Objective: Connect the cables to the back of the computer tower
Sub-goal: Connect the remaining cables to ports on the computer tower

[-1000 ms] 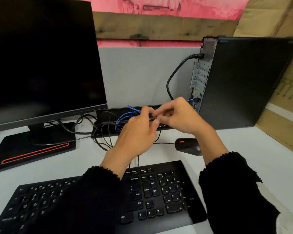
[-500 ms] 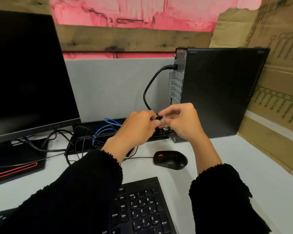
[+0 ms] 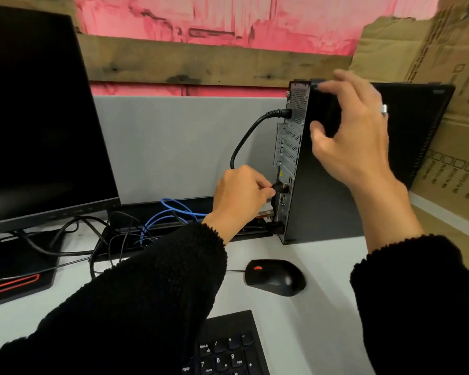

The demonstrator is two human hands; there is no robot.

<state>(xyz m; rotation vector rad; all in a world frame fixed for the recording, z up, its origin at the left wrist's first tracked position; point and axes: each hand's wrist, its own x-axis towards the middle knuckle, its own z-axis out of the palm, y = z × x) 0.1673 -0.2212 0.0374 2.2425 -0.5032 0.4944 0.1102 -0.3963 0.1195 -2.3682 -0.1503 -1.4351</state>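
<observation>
The left hand (image 3: 238,190) pinches a small black plug (image 3: 280,187) between thumb and forefinger, the fingers narrow around it, and holds it right at the lower ports on the back of the tower (image 3: 333,185); whether the plug is already seated I cannot tell, since the fingertips hide the socket. The right hand (image 3: 355,136) is spread wide beside the top rear corner of the tower, fingers loosely curved and holding nothing; it looks ready to brace the case, though I cannot say if it touches. Above the left fingers, the thick power cable (image 3: 244,136) is already plugged in near the top of the back panel. Just below and left of those fingers, blue cables (image 3: 171,212) and black ones lie tangled on the desk (image 3: 322,307). Nearer the person, below both hands, sit a mouse (image 3: 275,277) and a keyboard (image 3: 228,350). To do this step well, I would say the plug should be squared to its port first, then pushed straight in while the right hand steadies the tower so it does not slide or tip; forcing it at an angle could bend the contacts.
</observation>
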